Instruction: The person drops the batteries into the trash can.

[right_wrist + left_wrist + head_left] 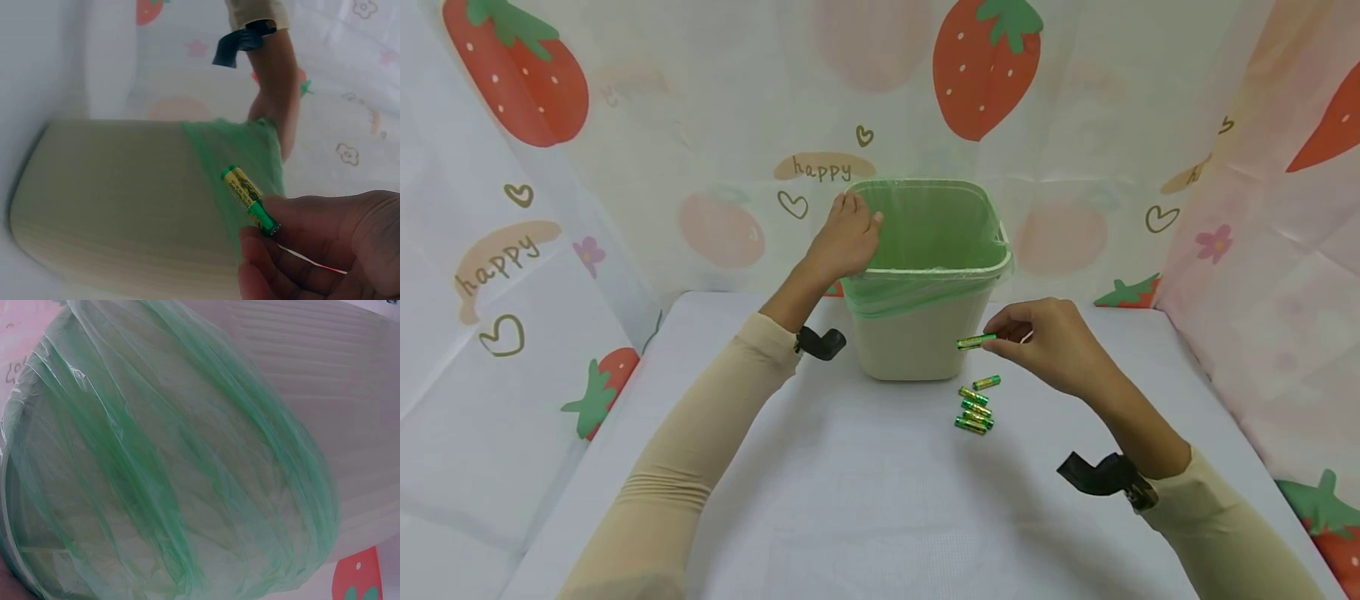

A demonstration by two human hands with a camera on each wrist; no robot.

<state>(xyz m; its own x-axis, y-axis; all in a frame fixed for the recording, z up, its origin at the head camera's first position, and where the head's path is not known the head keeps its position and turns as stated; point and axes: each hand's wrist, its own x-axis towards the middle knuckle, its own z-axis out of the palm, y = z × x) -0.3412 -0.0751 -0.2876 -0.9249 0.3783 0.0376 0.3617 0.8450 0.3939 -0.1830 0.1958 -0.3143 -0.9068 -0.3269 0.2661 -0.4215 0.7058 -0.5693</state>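
My left hand (848, 237) grips the bin (910, 337) near the far edge of the table (850, 500); my right hand (1051, 343) pinches one battery (974, 342) by its end, and a slack pinch could drop it.

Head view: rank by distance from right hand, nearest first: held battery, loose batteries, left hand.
1. Held battery: pinched in the right hand.
2. Loose batteries: on the table, lower-left of that hand.
3. Left hand: at the bin's left rim.
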